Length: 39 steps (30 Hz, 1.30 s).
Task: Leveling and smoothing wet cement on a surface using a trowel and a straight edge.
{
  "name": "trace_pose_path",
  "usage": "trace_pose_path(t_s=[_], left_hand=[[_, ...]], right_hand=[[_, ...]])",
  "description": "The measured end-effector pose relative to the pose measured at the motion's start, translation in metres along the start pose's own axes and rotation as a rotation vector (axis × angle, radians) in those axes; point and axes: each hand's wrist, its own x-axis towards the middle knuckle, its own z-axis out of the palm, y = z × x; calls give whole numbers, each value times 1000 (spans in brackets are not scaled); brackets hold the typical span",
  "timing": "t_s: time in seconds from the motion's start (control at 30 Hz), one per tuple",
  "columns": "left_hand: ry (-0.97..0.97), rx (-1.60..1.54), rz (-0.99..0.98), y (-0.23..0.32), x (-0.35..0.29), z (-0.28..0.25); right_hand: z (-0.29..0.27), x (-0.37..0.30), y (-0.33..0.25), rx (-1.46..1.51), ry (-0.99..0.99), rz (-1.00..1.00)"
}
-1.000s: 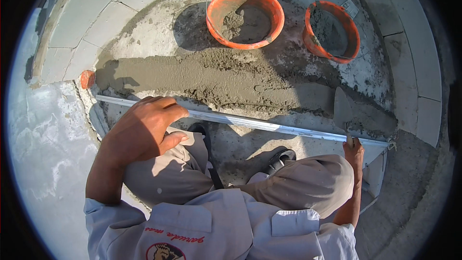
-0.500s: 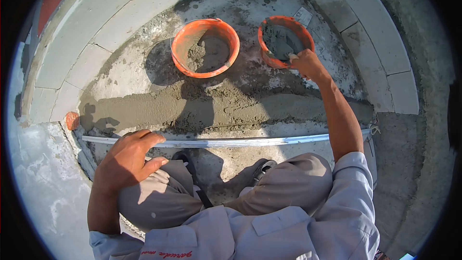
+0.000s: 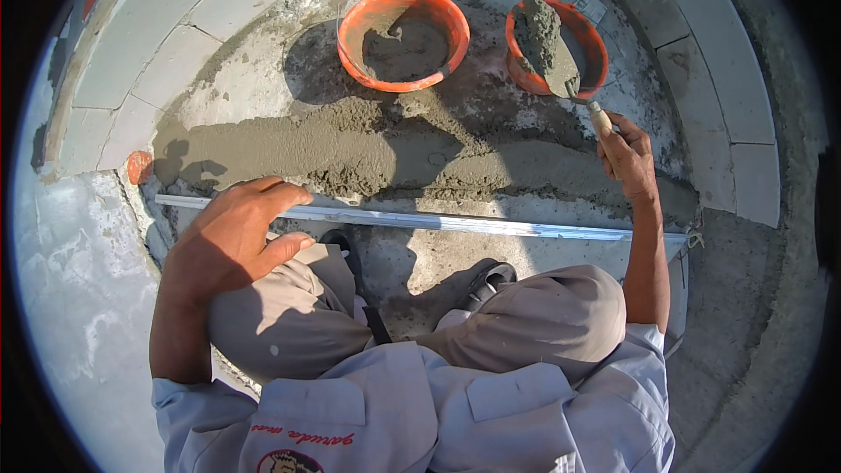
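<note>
My right hand [image 3: 629, 158] is wrapped around the pale wooden handle of a trowel [image 3: 601, 119]. Wet grey mortar [image 3: 545, 39] is heaped on the trowel's blade, above the right orange bucket [image 3: 603, 70]. My left hand [image 3: 241, 241] rests by my left knee with thumb and fingers apart, holding nothing. Its fingertips lie close to a long metal straightedge [image 3: 438, 222], which runs crosswise in front of my knees. Beyond the straightedge stretches a band of wet mortar [image 3: 289, 149], smooth at the left and lumpy along its edges.
A second orange bucket [image 3: 460, 44] with mortar inside stands left of the first. A curved wall of pale blocks [image 3: 158, 52] encloses the far side. A reddish lump [image 3: 138, 166] sits at the band's left end. My shoes are just behind the straightedge.
My right hand has drawn back from the right bucket, lifting the trowel out loaded with mortar. The view has shifted slightly; my left hand stays by the knee.
</note>
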Motion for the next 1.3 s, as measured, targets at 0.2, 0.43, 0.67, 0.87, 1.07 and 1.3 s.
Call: trace_pose_path(t_s=[0.2, 0.43, 0.67, 0.87, 1.07, 1.3], left_hand=[[-13, 2, 2, 4, 2, 0], [-21, -13, -9, 6, 12, -1], [16, 22, -49, 3, 7, 1], [-78, 3, 17, 11, 23, -6], [-24, -8, 12, 11, 8, -5], [-3, -69, -62, 2, 3, -7]], right_hand=[[17, -58, 27, -49, -82, 7], [85, -78, 69, -625, 28, -448], [20, -42, 30, -728, 373, -403], [-3, 79, 21, -1101, 312, -333], [13, 103, 1, -277, -40, 181], [6, 58, 19, 23, 83, 26]])
